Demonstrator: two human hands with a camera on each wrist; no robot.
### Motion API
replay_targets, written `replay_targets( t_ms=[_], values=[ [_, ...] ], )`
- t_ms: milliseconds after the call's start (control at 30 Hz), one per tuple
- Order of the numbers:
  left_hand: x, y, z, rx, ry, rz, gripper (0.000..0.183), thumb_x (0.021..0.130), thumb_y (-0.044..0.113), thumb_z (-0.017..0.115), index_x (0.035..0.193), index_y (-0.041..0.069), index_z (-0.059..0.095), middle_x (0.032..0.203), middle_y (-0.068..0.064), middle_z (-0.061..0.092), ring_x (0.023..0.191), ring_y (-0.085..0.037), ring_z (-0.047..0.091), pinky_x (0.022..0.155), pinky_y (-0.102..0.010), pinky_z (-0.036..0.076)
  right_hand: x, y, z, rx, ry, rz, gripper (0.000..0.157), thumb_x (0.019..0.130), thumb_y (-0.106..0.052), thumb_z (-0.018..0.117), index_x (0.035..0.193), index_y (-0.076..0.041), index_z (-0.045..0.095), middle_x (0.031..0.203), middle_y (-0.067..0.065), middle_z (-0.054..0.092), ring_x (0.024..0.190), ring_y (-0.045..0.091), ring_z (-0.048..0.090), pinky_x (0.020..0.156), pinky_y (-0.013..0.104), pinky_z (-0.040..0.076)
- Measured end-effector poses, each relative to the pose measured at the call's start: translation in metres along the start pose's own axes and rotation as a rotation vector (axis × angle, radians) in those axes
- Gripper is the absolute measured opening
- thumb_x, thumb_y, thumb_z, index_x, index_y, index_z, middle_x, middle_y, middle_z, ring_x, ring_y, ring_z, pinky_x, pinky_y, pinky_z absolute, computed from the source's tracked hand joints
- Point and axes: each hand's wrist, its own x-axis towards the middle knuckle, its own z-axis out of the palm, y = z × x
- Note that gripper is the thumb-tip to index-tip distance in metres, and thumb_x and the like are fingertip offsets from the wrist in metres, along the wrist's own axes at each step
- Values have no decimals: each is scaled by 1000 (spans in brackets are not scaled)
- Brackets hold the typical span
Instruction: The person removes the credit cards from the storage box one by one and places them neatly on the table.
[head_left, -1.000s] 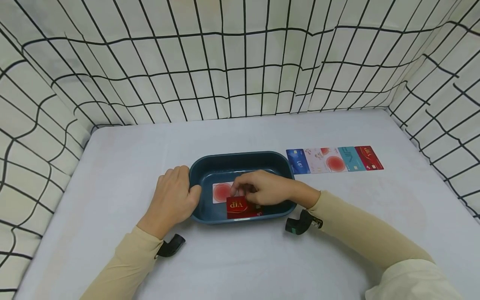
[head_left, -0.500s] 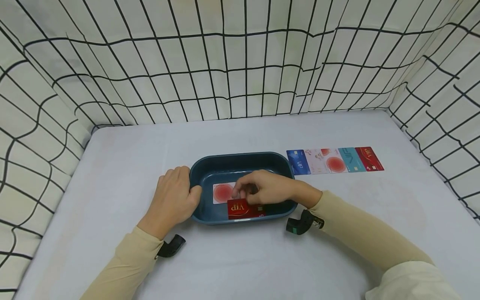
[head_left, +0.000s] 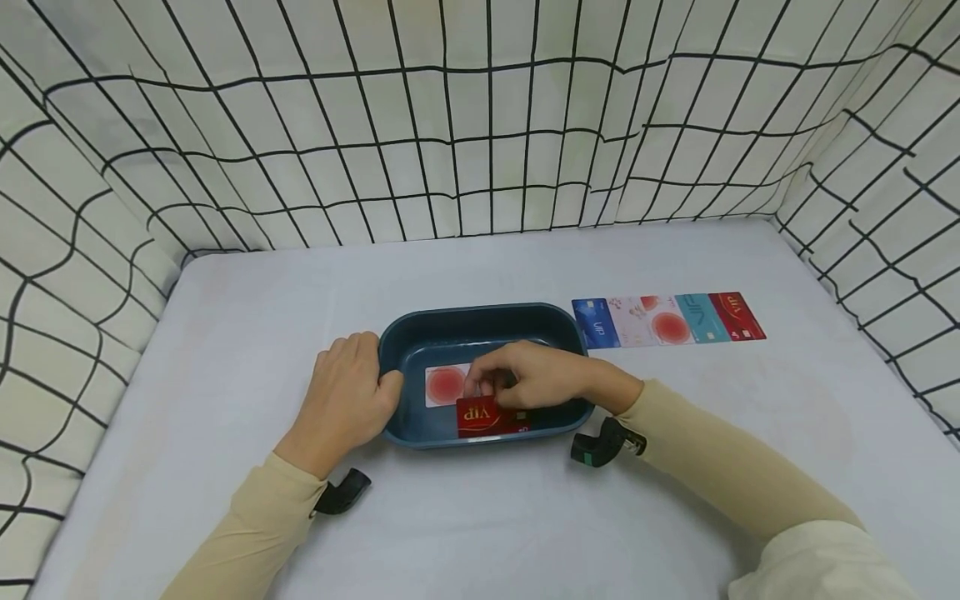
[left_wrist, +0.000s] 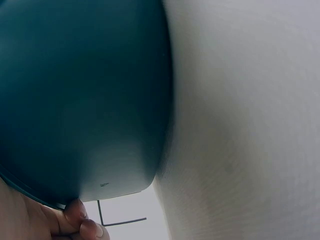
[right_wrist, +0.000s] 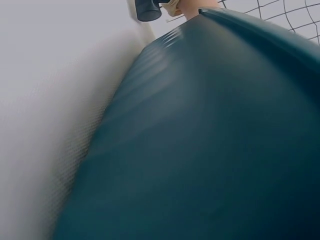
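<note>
In the head view my left hand grips the left end of a dark teal oval tray, thumb over the rim; the left wrist view shows its fingertips under the rim. Inside the tray, my right hand has curled fingers and pinches the upper edge of a red VIP card, its thumb overlapping the card. A white card with a red circle lies on the tray's bottom, partly covered by those fingers and next to the red card. In the right wrist view the tray's outer wall hides the right hand.
Beyond the tray's right end, cards lie in a row: a blue VIP card, pale floral cards, a teal card and a red VIP card. White cloth covers the table. Black netting before white walls encloses the far and side edges.
The red card in the tray has shifted slightly right along with my right fingers. My left hand and the tray have stayed in place.
</note>
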Motion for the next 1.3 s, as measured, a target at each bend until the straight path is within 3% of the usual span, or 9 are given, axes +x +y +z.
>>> replay_targets(
  t_ms=[233,533,700,1100,1300],
  values=[
    [0,-1,-3,7,-13,-2,17,87,18,49,86,1,52,75,-10,49,71,-27,45,67,-37,32,2,-3,0,25,29,-19,34,92,0,57,122,-14,67,106,4,63,99,17,58,90,28,54],
    [0,2,-2,18,-1,13,17,87,18,49,85,2,51,74,-11,49,70,-27,44,67,-36,31,-10,-5,-5,111,141,-42,35,91,0,60,123,-14,66,108,6,61,101,21,61,84,29,60],
    [0,3,-2,22,-2,4,15,87,17,50,84,1,51,74,-11,48,71,-28,44,67,-36,31,-17,-8,-9,143,190,-66,33,91,1,60,121,-13,65,106,5,60,103,22,59,88,32,59],
    [-3,0,0,13,14,-1,16,87,17,51,82,2,50,73,-10,47,70,-27,44,67,-36,31,-34,-17,-15,255,221,-23,32,93,-2,61,124,-10,62,107,8,60,107,24,59,88,34,60],
    [-3,1,0,20,21,5,16,87,17,50,83,1,50,73,-10,47,70,-27,44,67,-36,31,-45,-17,-20,292,283,-4,33,92,-1,62,124,-10,61,108,9,59,110,26,59,87,35,61]
  ],
)
